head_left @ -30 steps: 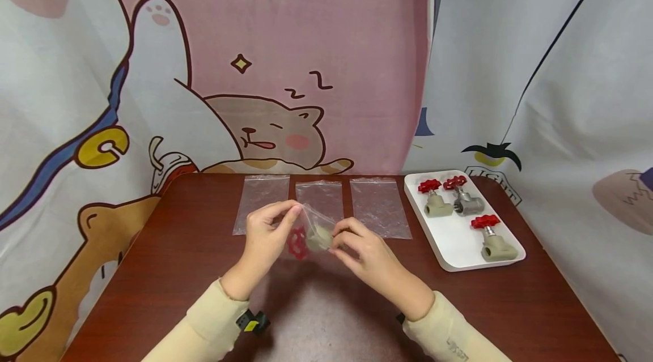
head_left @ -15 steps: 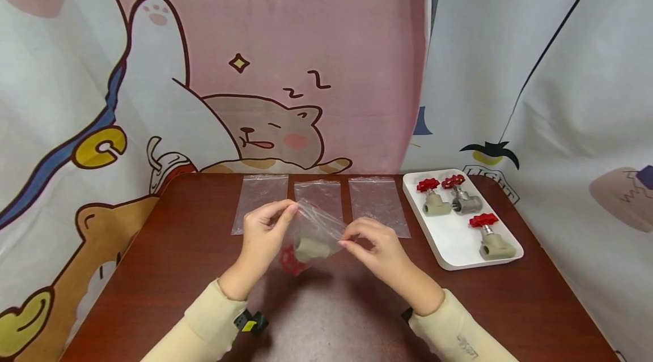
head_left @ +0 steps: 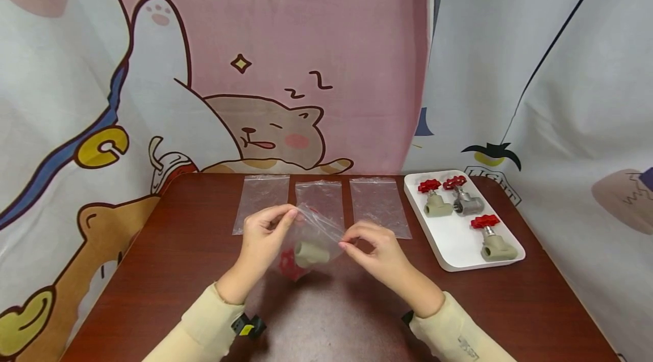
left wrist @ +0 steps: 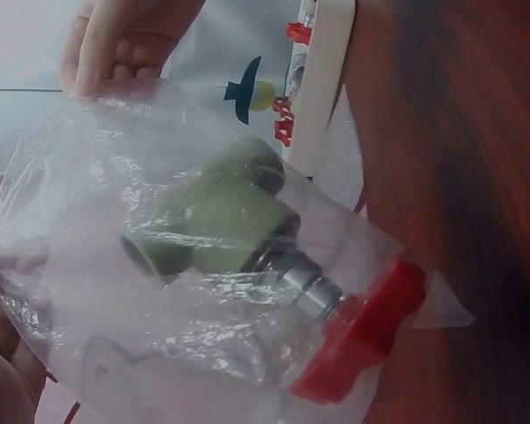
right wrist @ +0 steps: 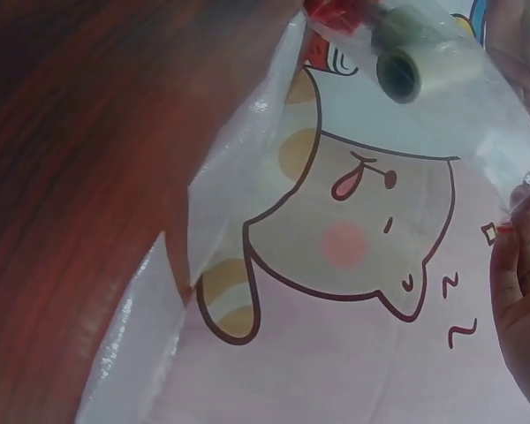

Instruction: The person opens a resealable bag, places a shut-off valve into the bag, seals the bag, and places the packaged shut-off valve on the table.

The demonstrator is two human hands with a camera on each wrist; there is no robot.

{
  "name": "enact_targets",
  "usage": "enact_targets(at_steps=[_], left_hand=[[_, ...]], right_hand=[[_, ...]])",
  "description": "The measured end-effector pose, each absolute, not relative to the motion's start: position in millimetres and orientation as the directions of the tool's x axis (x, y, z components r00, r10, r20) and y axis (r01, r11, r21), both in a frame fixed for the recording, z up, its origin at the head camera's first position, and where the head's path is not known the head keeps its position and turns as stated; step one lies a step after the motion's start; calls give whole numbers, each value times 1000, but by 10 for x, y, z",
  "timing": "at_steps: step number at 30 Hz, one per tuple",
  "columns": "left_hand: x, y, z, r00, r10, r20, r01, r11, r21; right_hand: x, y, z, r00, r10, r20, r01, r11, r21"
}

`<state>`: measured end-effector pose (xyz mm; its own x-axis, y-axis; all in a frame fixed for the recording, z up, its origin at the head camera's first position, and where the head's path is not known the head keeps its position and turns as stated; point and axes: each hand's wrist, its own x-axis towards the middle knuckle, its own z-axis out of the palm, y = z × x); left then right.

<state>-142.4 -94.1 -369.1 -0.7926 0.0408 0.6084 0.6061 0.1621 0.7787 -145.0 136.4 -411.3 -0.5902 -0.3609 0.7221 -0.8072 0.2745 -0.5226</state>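
A clear zip bag hangs above the table between my hands. Inside it sits a valve with a grey-green tee-shaped body, a metal stem and a red handwheel; the wheel lies in the bag's lower corner. My left hand pinches the bag's upper left corner between thumb and index finger. At the upper right corner, my right hand pinches the top edge the same way. The zip strip runs slanting down from left to right between them. In the right wrist view, the right hand shows at the right edge.
Three flat clear zip bags lie in a row at the table's back: a left bag, a middle bag and a right bag. A white tray at the right bears three more red-wheeled valves. A cartoon-printed curtain hangs behind the table.
The right hand has moved a little right and the bag is stretched wider between the hands. The valve has sunk lower in the bag. Over the last half second little differs.
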Motion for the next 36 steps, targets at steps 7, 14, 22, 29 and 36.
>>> enact_targets(at_steps=[7, 14, 22, 29, 36], left_hand=[[-1453, -941, -3809, -807, 51, 589, 589, 156, 793], [-1482, -923, -3908, -828, 57, 558, 558, 175, 811], [-1506, -906, -3956, -850, 85, 520, 527, 161, 835], [-1514, -893, -3927, -839, 107, 534, 544, 157, 824], [-1518, -890, -3881, -829, 110, 548, 559, 191, 807]], right_hand=[[-1466, 1382, -4191, -635, -374, 676, -773, 322, -547], [-1498, 1398, -4267, -661, -370, 653, -750, 359, -556], [-1507, 1411, -4291, -720, -342, 604, -694, 392, -605], [-1515, 1424, -4300, -715, -341, 611, -698, 394, -597], [-1520, 1444, -4285, -728, -343, 594, -686, 374, -624]])
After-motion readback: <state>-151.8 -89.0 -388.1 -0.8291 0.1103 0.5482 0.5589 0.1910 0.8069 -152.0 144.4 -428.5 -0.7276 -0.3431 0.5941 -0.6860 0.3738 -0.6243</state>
